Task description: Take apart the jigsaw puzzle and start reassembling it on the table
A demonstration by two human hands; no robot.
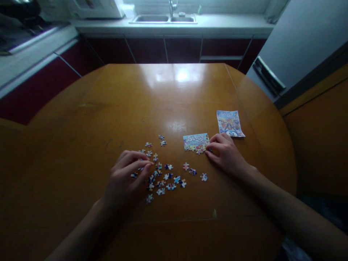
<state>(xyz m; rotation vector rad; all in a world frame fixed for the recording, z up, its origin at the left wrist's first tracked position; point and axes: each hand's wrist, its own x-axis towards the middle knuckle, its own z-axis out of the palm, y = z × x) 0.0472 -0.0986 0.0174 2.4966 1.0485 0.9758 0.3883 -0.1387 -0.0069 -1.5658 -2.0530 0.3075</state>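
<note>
Several loose jigsaw pieces [163, 179] lie scattered on a round wooden table [108, 108]. My left hand [126, 181] rests over the left side of the scatter, fingers curled and pressed together at the tips; whether a piece is in them I cannot make out. A partly joined strip of puzzle [196, 142] lies right of centre. My right hand [225, 154] touches its right edge with bent fingers pressed on the table. A small printed picture sheet [230, 123] lies just beyond that hand.
A kitchen counter with a steel sink [163, 18] runs along the far wall above dark red cabinets [182, 49]. A grey refrigerator [293, 47] stands at the right. A counter with an appliance sits at the left.
</note>
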